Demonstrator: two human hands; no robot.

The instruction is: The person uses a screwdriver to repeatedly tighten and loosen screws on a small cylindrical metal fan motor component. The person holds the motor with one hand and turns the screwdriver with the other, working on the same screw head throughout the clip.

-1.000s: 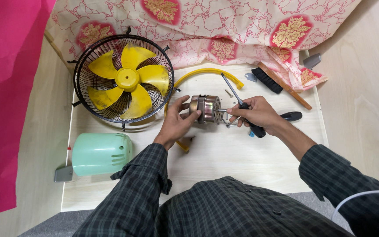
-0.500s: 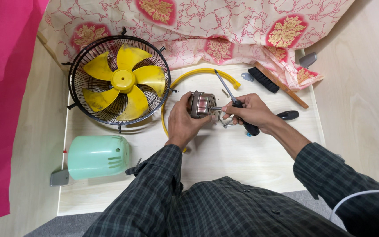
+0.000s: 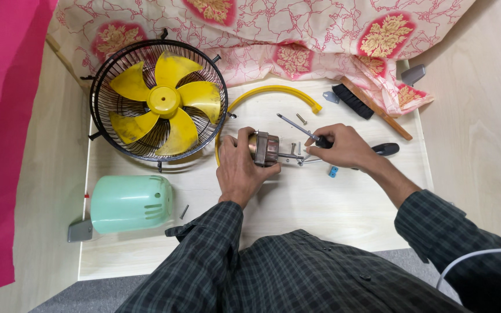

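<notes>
My one head-worn view looks steeply down, close over the pale tabletop (image 3: 320, 214), my forearms entering from the bottom edge, patterned cloth (image 3: 297, 29) along the top.

Light was bright, even and soft from above, so the pale table (image 3: 331, 214) around the grip showed no glare, and only short, faint shadows lay under the left hand (image 3: 242, 165) and the right hand (image 3: 343, 146). The small metal motor (image 3: 265, 148) gripped between them was sharp, with a dull sheen on its casing, and nothing showed motion blur. Away from the grip the wide lens bowed the table edges outward, and the plaid sleeves (image 3: 204, 261) nearest the camera looked slightly soft.
</notes>
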